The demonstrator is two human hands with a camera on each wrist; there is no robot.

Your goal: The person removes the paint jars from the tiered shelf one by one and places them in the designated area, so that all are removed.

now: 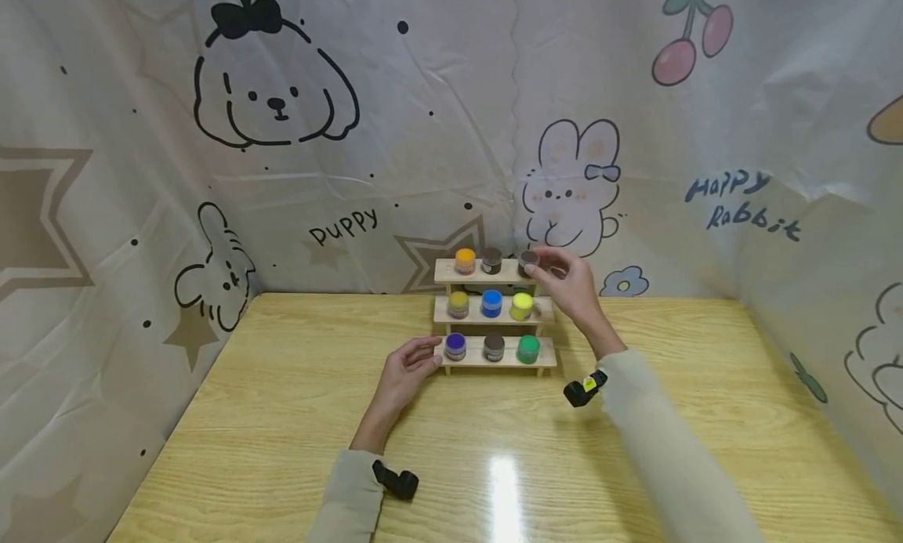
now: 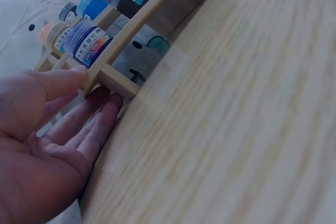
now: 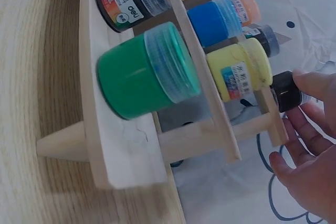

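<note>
A three-tier wooden rack (image 1: 511,356) bears small paint jars in rows of three. At the right end of its top tier, my right hand (image 1: 570,286) pinches a dark paint jar (image 3: 286,92) between thumb and fingers; the jar is upright, close over the shelf. My left hand (image 1: 405,376) holds the left end of the bottom tier, thumb on the shelf's edge and fingers by the leg below, as the left wrist view shows. Nearest to that thumb stands a purple jar (image 2: 89,44). A yellow jar (image 3: 239,72) sits below the right hand on the middle tier.
On the bottom tier are also a dark brown jar (image 1: 494,348) and a green jar (image 1: 528,349). The middle tier has a blue jar (image 1: 491,303) and an ochre jar (image 1: 458,304); the top, an orange jar (image 1: 465,261). A printed curtain (image 1: 437,159) hangs behind the wood-grain table (image 1: 282,418).
</note>
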